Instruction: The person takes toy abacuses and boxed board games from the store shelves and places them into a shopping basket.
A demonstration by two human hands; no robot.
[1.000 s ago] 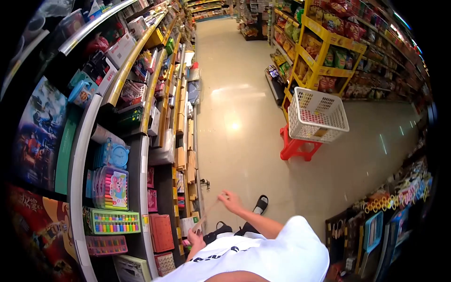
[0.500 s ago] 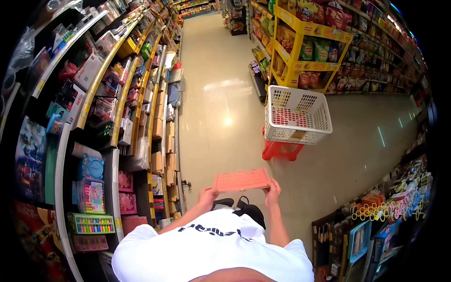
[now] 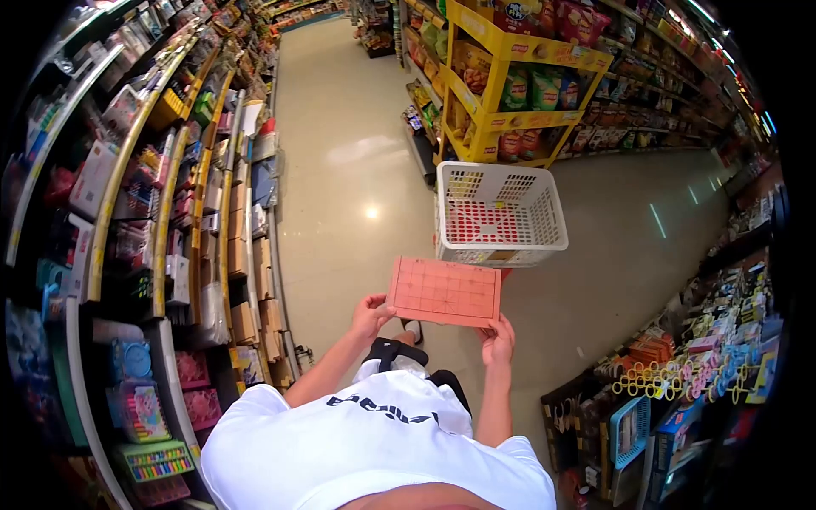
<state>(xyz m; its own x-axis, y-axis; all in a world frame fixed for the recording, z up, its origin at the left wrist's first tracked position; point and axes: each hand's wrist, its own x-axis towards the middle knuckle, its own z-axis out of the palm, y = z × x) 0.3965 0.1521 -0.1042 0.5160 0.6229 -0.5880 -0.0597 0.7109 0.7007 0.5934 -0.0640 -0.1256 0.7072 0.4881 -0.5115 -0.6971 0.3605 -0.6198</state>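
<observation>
A flat, reddish chess board box (image 3: 446, 291) with a ruled grid on its top face is held out in front of my body. At its left end, my left hand (image 3: 371, 315) grips the near corner with the fingers closed. On the other side, my right hand (image 3: 497, 342) pinches the lower right corner. Just beyond the box stands a white plastic basket (image 3: 546, 245) with slatted walls, which the box's far edge comes close to in view.
Under the basket shows a bit of a red stool (image 3: 507, 273). A yellow snack display rack (image 3: 476, 92) rises behind it. Stocked shelves (image 3: 163, 246) line the left side. At the lower right is a goods rack with a blue basket (image 3: 630, 432).
The box has been raised and tipped so more of its gridded face shows. My view has turned right, so the shelves, basket and rack appear further left.
</observation>
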